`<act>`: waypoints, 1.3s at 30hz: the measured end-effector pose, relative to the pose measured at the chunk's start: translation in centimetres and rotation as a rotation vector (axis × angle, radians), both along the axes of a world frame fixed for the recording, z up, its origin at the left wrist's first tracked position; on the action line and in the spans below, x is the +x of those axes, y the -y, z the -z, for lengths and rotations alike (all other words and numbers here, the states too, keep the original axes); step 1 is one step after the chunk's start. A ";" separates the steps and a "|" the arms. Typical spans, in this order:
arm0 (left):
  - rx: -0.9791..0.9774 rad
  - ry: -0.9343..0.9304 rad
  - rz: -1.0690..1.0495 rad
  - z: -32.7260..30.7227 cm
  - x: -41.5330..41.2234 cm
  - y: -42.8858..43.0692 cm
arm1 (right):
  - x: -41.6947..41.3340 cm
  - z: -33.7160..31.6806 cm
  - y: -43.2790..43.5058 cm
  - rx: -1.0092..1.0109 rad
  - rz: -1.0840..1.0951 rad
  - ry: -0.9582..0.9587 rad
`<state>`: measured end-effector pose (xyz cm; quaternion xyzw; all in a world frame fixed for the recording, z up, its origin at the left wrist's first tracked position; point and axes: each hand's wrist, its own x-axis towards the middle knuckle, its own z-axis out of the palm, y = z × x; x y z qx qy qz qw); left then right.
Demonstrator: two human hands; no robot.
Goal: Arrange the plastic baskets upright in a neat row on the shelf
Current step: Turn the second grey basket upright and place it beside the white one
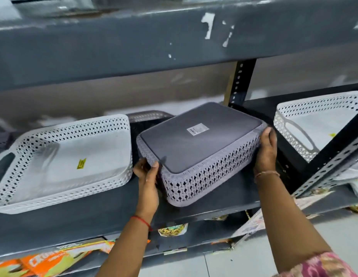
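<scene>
Both hands are on the grey basket (202, 154), which sits upside down on the dark shelf (114, 212), its flat base with a white label (197, 129) facing up. The left hand (147, 176) clamps the near left corner, thumb on the lattice wall and the other fingers (141, 166) curled around the corner. The right hand (267, 148) presses the far right side, fingers (272, 134) wrapped over that edge. Just left stands a white basket (62, 160), upright, tilted, with a yellow sticker (81, 163) inside. Another white basket (322, 124) stands well right, beyond the slotted post (241, 82). A dark basket (146, 116) peeks out behind.
</scene>
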<state>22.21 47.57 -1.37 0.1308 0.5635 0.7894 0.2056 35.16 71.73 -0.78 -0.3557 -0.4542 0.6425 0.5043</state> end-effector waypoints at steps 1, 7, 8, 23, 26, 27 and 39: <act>0.014 -0.008 0.002 -0.3 -0.3 0.4 | 0.4 -0.5 0.3 0.007 0.022 -0.055; 0.095 -0.106 -0.013 -4.0 -2.5 2.7 | 2.4 -4.4 1.7 0.149 0.187 -0.242; 0.110 -0.117 -0.014 -4.3 -2.9 2.9 | 2.5 -5.1 1.8 0.184 0.208 -0.251; 0.150 -0.062 0.084 -7.1 -6.2 0.9 | -1.3 -8.9 0.5 0.364 0.156 -0.014; 0.150 -0.051 -0.009 -5.3 -5.4 0.6 | -1.9 -5.6 0.3 0.285 0.109 0.099; 0.142 -0.068 -0.039 -4.9 -5.0 0.3 | -2.0 -4.7 0.3 0.269 0.090 0.115; 0.091 0.036 0.017 -6.5 -7.8 -3.1 | -3.5 -6.7 -3.2 0.375 0.029 0.690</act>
